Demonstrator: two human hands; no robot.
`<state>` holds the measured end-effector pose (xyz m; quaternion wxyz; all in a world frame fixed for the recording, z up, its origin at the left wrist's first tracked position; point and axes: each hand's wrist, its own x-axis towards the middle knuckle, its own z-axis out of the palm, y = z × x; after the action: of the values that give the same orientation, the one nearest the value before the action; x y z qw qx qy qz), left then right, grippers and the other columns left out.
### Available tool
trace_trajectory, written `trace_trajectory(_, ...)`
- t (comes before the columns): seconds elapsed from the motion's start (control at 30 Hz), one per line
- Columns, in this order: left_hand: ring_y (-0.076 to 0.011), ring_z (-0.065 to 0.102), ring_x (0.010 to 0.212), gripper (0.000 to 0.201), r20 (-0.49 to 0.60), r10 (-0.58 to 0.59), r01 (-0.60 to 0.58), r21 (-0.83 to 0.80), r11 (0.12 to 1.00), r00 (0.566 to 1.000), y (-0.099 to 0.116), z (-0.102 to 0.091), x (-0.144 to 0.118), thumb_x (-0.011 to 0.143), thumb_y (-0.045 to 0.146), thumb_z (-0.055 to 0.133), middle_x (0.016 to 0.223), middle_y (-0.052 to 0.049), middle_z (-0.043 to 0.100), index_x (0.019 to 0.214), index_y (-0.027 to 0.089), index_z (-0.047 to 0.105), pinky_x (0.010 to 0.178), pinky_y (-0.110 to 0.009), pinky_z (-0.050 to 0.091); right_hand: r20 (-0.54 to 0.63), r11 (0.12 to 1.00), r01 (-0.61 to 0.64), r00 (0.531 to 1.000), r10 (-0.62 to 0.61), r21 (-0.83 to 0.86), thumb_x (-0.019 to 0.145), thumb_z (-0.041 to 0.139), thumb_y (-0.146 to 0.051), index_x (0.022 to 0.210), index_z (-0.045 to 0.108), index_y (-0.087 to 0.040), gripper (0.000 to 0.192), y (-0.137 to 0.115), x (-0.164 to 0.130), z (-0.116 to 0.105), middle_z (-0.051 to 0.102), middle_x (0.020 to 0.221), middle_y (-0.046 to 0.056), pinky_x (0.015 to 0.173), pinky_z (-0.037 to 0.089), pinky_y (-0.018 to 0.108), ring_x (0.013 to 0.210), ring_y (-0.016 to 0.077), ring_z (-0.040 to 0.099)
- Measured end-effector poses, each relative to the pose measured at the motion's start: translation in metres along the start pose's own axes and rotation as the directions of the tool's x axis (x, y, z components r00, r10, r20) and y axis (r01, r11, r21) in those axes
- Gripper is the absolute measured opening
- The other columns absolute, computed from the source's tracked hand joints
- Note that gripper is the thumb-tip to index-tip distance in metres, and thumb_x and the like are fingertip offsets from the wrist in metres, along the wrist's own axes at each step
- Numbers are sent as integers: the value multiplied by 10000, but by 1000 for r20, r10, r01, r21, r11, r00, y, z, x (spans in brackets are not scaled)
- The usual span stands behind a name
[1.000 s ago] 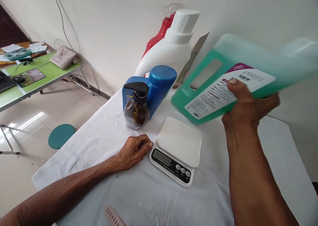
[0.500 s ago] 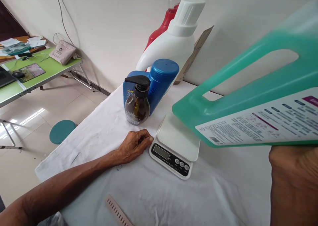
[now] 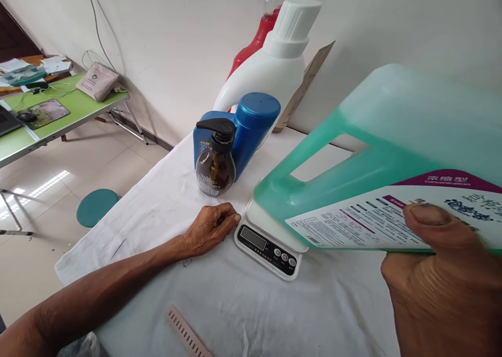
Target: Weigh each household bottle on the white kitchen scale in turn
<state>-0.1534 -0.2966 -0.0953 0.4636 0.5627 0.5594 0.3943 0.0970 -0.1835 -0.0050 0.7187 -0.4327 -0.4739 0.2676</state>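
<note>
My right hand grips a large translucent jug of green liquid from below, its thumb pressed on the printed label. The jug is tilted, with its low corner over the white plate of a digital kitchen scale. Whether jug and plate touch, I cannot tell. The scale's display looks blank. My left hand rests on the white cloth with curled fingers, a fingertip at the scale's left edge. Behind it stand a brown pump bottle with a black pump and a blue bottle.
A white jug, a red spray bottle and a brown cardboard piece stand by the wall. A pink strap lies on the cloth near me. Left of the table are a teal stool and a green table.
My right hand has brought the green jug left and lower over the scale, and more of its label and my thumb now show. My left hand stays in place.
</note>
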Motion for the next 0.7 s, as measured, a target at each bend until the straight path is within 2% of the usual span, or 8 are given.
trace_trajectory(0.1,-101,414,612,406,-4,2,-2,5,1000,1000,1,0,0,1065,483,510,629,46,507,803,179,568,623,-275,331,45,999,4,999,-3,-36,406,954,-344,633,504,-267,509,-4,-2,3,680,996,15,1109,520,757,1265,414,639)
trace_trajectory(0.27,-104,417,620,405,-8,4,-4,15,1000,1000,1,1,0,1059,485,505,636,42,518,794,183,556,619,-271,336,90,997,77,993,-77,0,479,940,-318,662,545,-257,439,-6,-9,8,683,1018,23,1072,546,748,1258,413,649)
trace_trajectory(0.37,-108,420,623,396,-11,2,-2,22,1000,1000,3,1,0,1051,481,506,634,40,521,790,187,550,614,-271,333,77,994,105,991,-105,8,502,951,-315,648,559,-260,422,-8,-15,12,704,981,25,1087,543,732,1232,405,672)
trace_trajectory(0.5,-107,418,620,400,-10,12,-12,32,999,1000,4,0,0,1047,468,500,634,38,518,758,192,522,621,-274,336,55,997,70,996,-68,-42,482,964,-371,662,601,-268,418,-11,-17,9,737,947,26,1052,557,744,1173,418,700)
trace_trajectory(0.6,-107,423,617,398,-10,19,-18,28,999,1000,4,-1,0,1045,467,500,629,40,518,757,194,522,626,-274,343,90,997,59,994,-55,-50,476,946,-401,740,641,-264,426,-10,-15,2,744,1040,38,1025,565,738,1186,425,694)
trace_trajectory(0.7,-105,426,612,393,-13,27,-27,12,1000,1000,3,-1,0,1042,462,505,625,42,518,755,194,521,630,-274,348,124,1000,5,992,-8,24,483,904,-401,909,688,-264,497,-11,-14,-2,722,1169,51,967,598,710,1215,428,681)
